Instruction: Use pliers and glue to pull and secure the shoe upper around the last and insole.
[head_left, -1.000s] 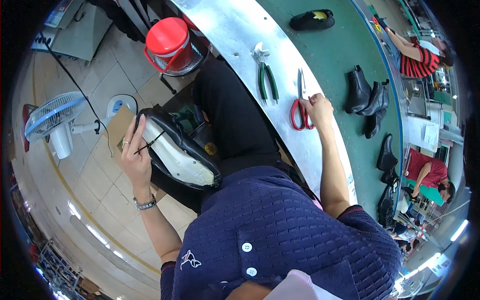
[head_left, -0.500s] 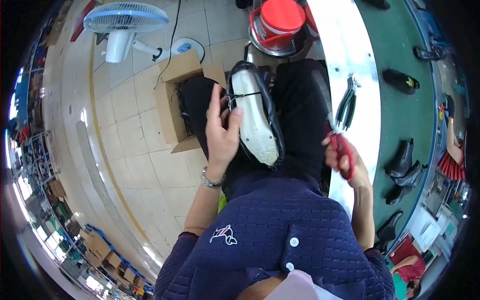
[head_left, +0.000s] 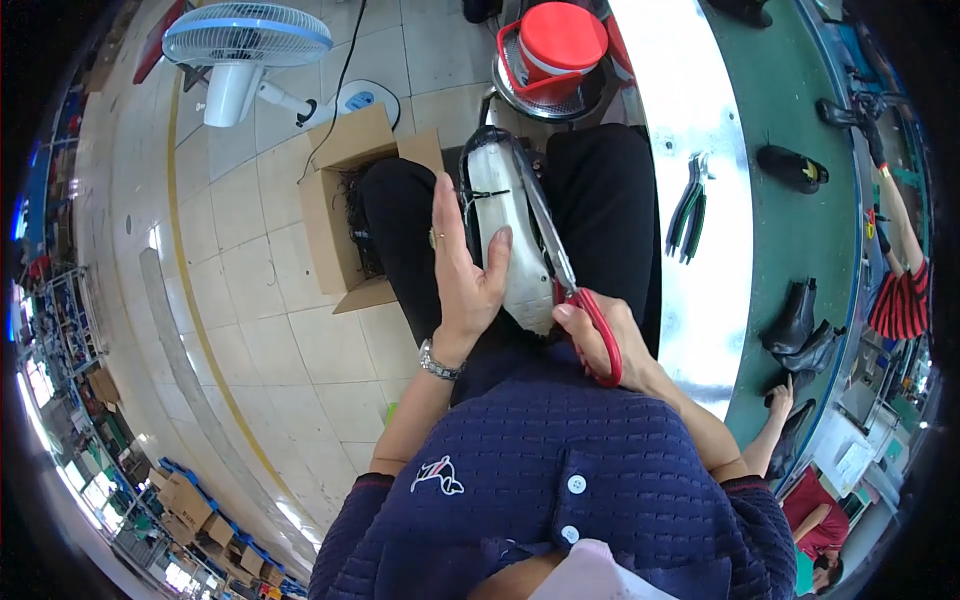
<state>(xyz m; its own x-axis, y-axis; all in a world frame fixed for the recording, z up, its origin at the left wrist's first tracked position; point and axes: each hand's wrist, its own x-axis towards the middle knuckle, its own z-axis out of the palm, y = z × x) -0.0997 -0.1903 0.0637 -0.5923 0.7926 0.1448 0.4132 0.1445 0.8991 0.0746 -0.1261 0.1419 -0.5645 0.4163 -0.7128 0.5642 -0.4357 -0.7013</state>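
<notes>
Now that I've swung the scissors (head_left: 563, 270) in along the shoe (head_left: 522, 250), sole-up between the thighs (head_left: 605, 210), right hand (head_left: 615, 338) grips them, left hand (head_left: 467, 292) spreads wide; tie (head_left: 490, 193) seems within reach.

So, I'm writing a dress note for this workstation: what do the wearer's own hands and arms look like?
Both hands are ungloved. The left hand has a ring on one finger and a silver-coloured wristband, watch or bracelet. The right hand shows nothing worn. The short sleeves are navy and textured, with thin reddish trim at the cuffs.
</notes>
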